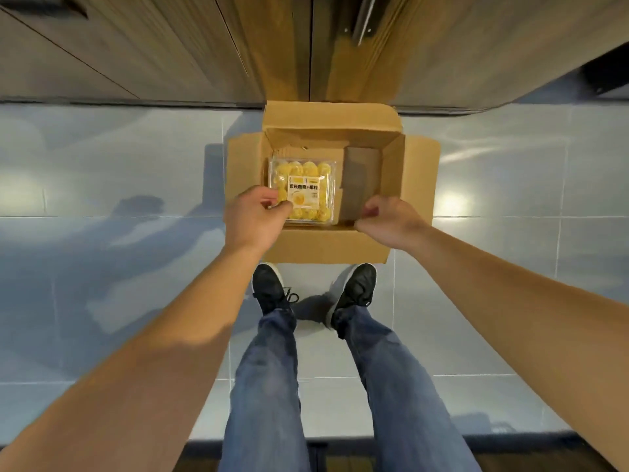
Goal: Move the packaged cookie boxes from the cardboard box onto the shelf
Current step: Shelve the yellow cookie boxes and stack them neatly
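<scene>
An open cardboard box [326, 243] stands on the tiled floor right in front of my feet, flaps spread. In its left half lies a clear plastic cookie box [306, 172] full of yellow cookies with a white and yellow label. My left hand [253, 216] is at the package's near left corner, fingers curled against its edge. My right hand [388, 218] hovers over the carton's near right rim with its fingers curled under, holding nothing that I can see. The right half of the carton shows bare cardboard bottom.
Wooden cabinet fronts [170, 49] rise just behind the carton, with a metal handle [362, 18] at the top. My legs in jeans and black shoes [272, 287] stand close to the carton's near flap. Glossy pale floor tiles [102, 165] spread left and right.
</scene>
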Motion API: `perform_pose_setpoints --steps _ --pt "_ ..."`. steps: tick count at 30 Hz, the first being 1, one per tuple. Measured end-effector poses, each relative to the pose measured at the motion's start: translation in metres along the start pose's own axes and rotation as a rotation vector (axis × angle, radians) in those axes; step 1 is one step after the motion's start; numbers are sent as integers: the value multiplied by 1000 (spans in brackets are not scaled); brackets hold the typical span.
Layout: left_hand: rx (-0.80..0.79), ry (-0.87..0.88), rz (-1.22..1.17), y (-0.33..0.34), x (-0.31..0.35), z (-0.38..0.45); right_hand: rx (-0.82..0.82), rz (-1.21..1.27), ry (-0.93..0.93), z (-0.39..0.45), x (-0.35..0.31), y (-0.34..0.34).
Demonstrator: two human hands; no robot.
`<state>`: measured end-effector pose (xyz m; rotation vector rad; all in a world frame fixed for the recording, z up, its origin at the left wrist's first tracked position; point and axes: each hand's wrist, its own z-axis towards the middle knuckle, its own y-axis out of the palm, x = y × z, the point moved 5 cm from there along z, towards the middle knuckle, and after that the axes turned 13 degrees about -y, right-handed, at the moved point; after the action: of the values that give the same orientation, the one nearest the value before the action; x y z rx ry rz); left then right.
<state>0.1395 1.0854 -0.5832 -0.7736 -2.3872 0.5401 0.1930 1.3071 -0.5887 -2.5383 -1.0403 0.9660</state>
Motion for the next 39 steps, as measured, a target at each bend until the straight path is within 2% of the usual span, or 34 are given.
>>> perform_pose_setpoints --steps 6,11,16,22,25,28,35,39 --pt "-19 -44 55 73 -55 105 2 27 15 106 67 59" --pt "-97 -69 176 126 -93 185 112 165 95 191 124 107" --pt "-90 -218 104 154 -124 256 164 260 127 268 160 150" --pt "-61 -311 14 179 -136 303 212 289 177 321 178 166" --pt "-40 -375 -29 183 -138 310 168 287 132 329 174 169" --pt "-74 -405 -94 178 -134 302 230 272 110 322 169 158" --pt "-93 -328 -245 137 -102 246 382 228 96 249 147 91" --pt "-57 -208 -264 81 -64 188 422 288 120 174 106 42"
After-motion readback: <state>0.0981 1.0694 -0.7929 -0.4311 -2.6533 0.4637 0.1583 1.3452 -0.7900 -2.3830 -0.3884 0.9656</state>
